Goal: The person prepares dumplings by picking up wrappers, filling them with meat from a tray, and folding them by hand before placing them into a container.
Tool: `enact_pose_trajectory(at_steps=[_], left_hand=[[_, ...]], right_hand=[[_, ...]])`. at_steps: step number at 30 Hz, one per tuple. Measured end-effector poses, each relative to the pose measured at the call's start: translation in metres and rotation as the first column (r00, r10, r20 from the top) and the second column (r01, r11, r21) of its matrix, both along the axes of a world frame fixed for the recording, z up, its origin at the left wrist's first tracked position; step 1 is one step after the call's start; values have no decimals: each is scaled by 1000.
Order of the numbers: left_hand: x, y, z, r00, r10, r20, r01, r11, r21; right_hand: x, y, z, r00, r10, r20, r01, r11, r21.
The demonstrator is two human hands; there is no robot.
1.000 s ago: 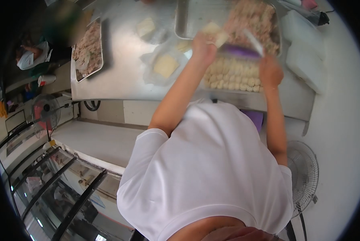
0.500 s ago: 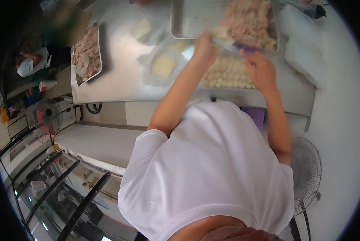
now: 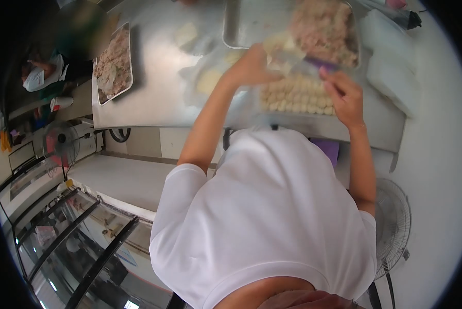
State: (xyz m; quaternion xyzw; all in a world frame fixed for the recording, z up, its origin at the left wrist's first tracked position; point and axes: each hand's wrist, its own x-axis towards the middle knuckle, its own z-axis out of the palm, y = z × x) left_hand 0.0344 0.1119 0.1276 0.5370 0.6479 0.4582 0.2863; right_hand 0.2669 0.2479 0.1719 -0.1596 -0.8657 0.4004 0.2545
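Observation:
Purple and narrow, a handled tool (image 3: 321, 64) is held in my right hand (image 3: 344, 95), its fingers closed, at the near edge of the minced filling (image 3: 326, 31). My left hand (image 3: 251, 67) is blurred by motion, to the left of the tool; whether it holds anything I cannot make out. Pale wrappers (image 3: 282, 44) lie just beyond it. Below both hands sit rows of small pale dumplings (image 3: 298, 95). A stack of pale wrappers (image 3: 208, 81) on a clear sheet is left of my left hand.
Another tray of filling (image 3: 112, 67) stands at the table's left end. A metal tray (image 3: 233, 31) holds the near filling. White plastic containers (image 3: 393, 77) are at the right. A fan (image 3: 393, 226) stands at the lower right. A person (image 3: 45, 74) is at the far left.
My left hand has moved left and slightly down, away from the tool and the wrapper near it. My right hand has shifted slightly right and down with the purple-handled tool.

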Motion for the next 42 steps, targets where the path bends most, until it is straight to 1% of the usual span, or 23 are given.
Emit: enact_pose_trajectory(at_steps=[2, 3, 5, 9, 12, 15, 17, 18, 19, 20, 21, 22, 24, 25, 26, 29, 32, 33, 35, 36, 39, 41, 42], left_hand=[[-5, 8, -26, 1000, 2, 7, -4, 977, 213], [-3, 9, -11, 1000, 4, 3, -5, 977, 215], [3, 12, 30, 999, -10, -34, 14, 993, 119], [5, 13, 21, 986, 2, -167, -7, 1000, -30], [14, 15, 8, 964, -1, -265, -8, 1000, -30], [15, 14, -26, 981, 73, -178, -59, 995, 81], [12, 15, -40, 957, 123, 261, -140, 989, 48], [14, 15, -33, 958, 108, 266, -125, 991, 49], [17, 14, -17, 727, 65, 684, -162, 984, 78], [17, 14, -6, 334, -5, 943, -207, 975, 79], [16, 15, -1, 241, -96, 966, -223, 963, 152], [13, 15, 0, 243, -99, 965, -216, 964, 153], [5, 14, 4, -37, -305, 952, -284, 916, 283], [1, 14, 11, -127, -354, 926, -298, 904, 305], [-4, 13, 15, -122, -349, 929, -299, 906, 301], [-26, 12, 14, -159, -352, 922, -334, 899, 285], [-87, 17, 1, -21, -309, 951, -248, 923, 294], [-96, 18, 6, 221, -128, 967, -384, 900, 207], [-90, 25, 24, 370, 205, 906, -587, 807, 58], [-81, 32, 24, 377, 194, 906, -557, 829, 54], [-51, 47, -1, 709, 335, 621, -416, 909, -15], [-12, 66, -26, 893, 339, 295, -299, 939, -171], [1, 76, -51, 877, 241, 415, -179, 967, -184]], right_hand=[[-3, -2, 0, 1000, 17, 4, -17, 1000, 8], [-4, -3, 0, 1000, 23, 11, -23, 1000, 16], [-4, 0, 3, 999, 9, 38, -13, 995, 98], [0, -3, 19, 971, -83, 226, 0, 938, 347], [7, 3, 44, 962, -118, 247, 15, 922, 386], [23, 26, 67, 947, -161, 278, 57, 936, 347], [30, 48, 59, 944, -204, 260, 117, 942, 315], [30, 61, 50, 939, -244, 241, 175, 946, 274], [29, 70, 32, 934, -259, 246, 189, 943, 274], [26, 77, 2, 920, -315, 233, 271, 941, 201], [25, 83, -29, 903, -368, 219, 348, 929, 127], [28, 87, -65, 898, -384, 214, 363, 923, 130], [32, 82, -98, 896, -394, 203, 374, 918, 131], [32, 70, -102, 863, -408, 298, 404, 911, 80], [34, 61, -104, 822, -411, 394, 436, 899, 29], [45, 45, -115, 835, -452, 314, 505, 856, -111], [65, 35, -103, 824, -504, 261, 543, 833, -105], [75, 32, -102, 799, -537, 271, 579, 808, -107], [92, 32, -104, 822, -554, 131, 568, 812, -134], [103, 31, -102, 801, -583, 133, 598, 790, -137], [128, 24, -103, 747, -657, 102, 662, 723, -197], [144, 20, -106, 680, -728, 88, 713, 629, -310], [151, 18, -111, 673, -734, 90, 718, 620, -315]])
